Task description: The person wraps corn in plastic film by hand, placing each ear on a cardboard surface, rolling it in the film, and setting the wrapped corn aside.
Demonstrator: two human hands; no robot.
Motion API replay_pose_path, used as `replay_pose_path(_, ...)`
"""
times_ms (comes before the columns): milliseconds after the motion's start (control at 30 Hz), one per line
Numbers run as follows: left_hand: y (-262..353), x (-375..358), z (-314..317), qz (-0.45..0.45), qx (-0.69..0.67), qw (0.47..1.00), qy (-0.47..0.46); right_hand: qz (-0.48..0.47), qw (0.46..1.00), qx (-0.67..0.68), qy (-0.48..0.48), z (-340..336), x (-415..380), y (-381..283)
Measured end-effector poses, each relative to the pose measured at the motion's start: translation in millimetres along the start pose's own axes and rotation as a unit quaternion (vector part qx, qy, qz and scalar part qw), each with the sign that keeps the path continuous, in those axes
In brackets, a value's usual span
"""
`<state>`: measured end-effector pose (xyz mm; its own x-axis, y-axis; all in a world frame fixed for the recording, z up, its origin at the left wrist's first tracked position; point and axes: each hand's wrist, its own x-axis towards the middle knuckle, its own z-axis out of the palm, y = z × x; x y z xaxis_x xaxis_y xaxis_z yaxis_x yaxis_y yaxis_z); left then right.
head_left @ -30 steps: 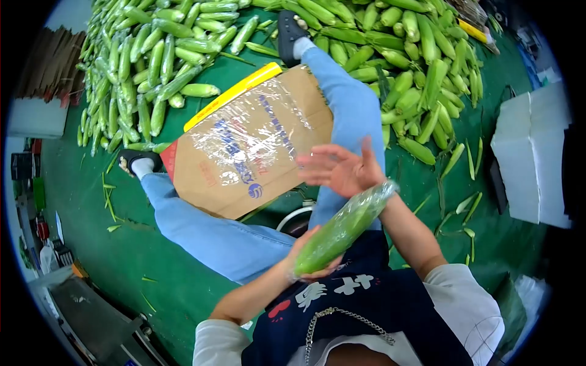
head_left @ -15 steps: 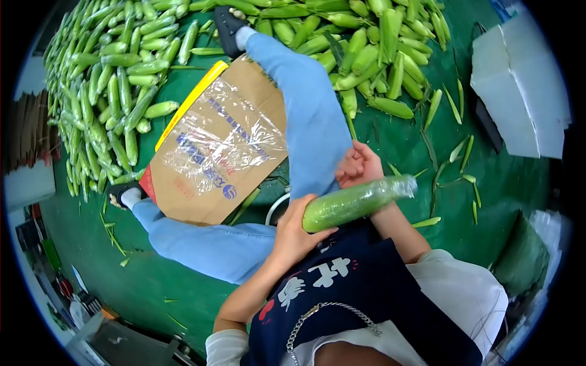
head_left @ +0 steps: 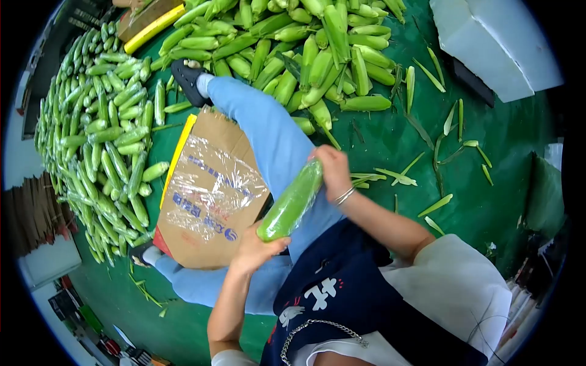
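A green ear of corn (head_left: 292,201), wrapped in shiny clear film, lies slantwise between my hands above my lap. My left hand (head_left: 251,249) is closed around its lower, thicker end. At the upper end, my right hand (head_left: 332,174) has its fingers bent and pressed against the tip; a bracelet is on that wrist. Below the ear, between my legs, a cardboard sheet (head_left: 204,247) carries a piece of clear printed film (head_left: 213,189).
Unwrapped corn ears in their husks (head_left: 317,55) are heaped ahead. Film-wrapped ears (head_left: 110,152) form a large pile at the left. Stripped husk leaves (head_left: 436,204) litter the green floor on the right, near a whitish box (head_left: 494,46).
My right hand has moved from behind the ear onto its far tip. The ear has tipped more upright, its loose film end now gathered at the right hand. The view has shifted.
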<state>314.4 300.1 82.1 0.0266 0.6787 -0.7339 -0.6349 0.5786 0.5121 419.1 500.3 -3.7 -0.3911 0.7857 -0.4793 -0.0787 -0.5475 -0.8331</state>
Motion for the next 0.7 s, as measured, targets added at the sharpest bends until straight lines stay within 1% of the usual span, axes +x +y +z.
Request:
replay_pose_path(33,6.5,-4.4,11.5,0.16,0.233,0.948,0.146,0.023,0.999,0.04,0.009,11.5,-3.0,-2.1)
replay_pose_path(67,13.8,-10.7,20.1,0.307,0.44,0.798,0.274,0.046,0.995,0.081,0.018,22.6,-8.3,-8.8)
replay_pose_path(133,31.5,-24.9,29.5,0.472,0.448,0.662,0.372,0.14,0.989,0.049,-0.028,38.7,-16.9,-14.4)
replay_pose_path(167,34.3,-33.1,22.1,0.561,0.408,0.598,0.4,0.191,0.978,0.022,-0.075,48.4,-26.5,-10.7)
replay_pose_path(200,37.3,-39.7,15.8,0.643,0.361,0.525,0.425,0.3,0.946,0.059,-0.112,65.3,-43.2,-5.2)
replay_pose_path(233,47.1,-31.3,27.4,0.643,0.364,0.525,0.423,0.375,0.902,0.048,-0.208,72.1,-57.1,-6.3)
replay_pose_path(267,60.3,-13.4,49.9,0.654,0.235,0.527,0.489,0.39,0.894,0.042,-0.216,89.6,-77.1,-3.2)
replay_pose_path(300,65.4,-1.3,66.5,0.65,0.1,0.517,0.548,0.415,0.867,0.061,-0.27,100.5,-87.5,-9.8)
replay_pose_path(333,57.9,7.1,66.3,0.547,0.165,0.559,0.601,0.384,0.863,0.063,-0.321,109.2,-87.9,3.0)
replay_pose_path(400,51.6,17.3,44.7,0.471,0.218,0.609,0.6,0.206,0.916,0.049,-0.342,124.3,-80.8,41.1)
replay_pose_path(433,46.9,17.3,30.0,0.469,0.214,0.605,0.607,0.196,0.898,-0.037,-0.392,121.7,-74.7,14.8)
replay_pose_path(467,43.3,15.5,13.2,0.464,0.112,0.698,0.534,0.184,0.869,-0.123,-0.442,115.9,-66.5,-22.1)
replay_pose_path(500,43.5,15.4,1.2,0.452,0.005,0.77,0.45,0.101,0.853,-0.198,-0.473,112.6,-59.0,-36.1)
replay_pose_path(533,56.7,18.8,-1.0,0.466,-0.157,0.778,0.391,0.067,0.781,-0.315,-0.535,106.7,-43.2,-33.3)
replay_pose_path(567,54.9,20.5,-29.7,0.402,-0.267,0.792,0.374,0.023,0.78,-0.254,-0.572,100.9,-34.0,-62.5)
replay_pose_path(600,48.6,21.4,-75.1,0.347,-0.376,0.784,0.351,-0.255,0.8,-0.247,-0.484,83.8,-0.8,-19.8)
replay_pose_path(633,45.2,21.1,-119.1,0.326,-0.423,0.769,0.352,-0.275,0.867,-0.238,-0.342,62.4,52.1,8.4)
replay_pose_path(667,42.4,19.1,-166.5,0.311,-0.468,0.75,0.349,0.051,0.969,-0.153,-0.187,68.0,82.0,-33.8)
replay_pose_path(700,37.1,17.6,-214.2,0.325,-0.465,0.734,0.374,0.117,0.979,-0.127,-0.104,66.9,114.7,-27.0)
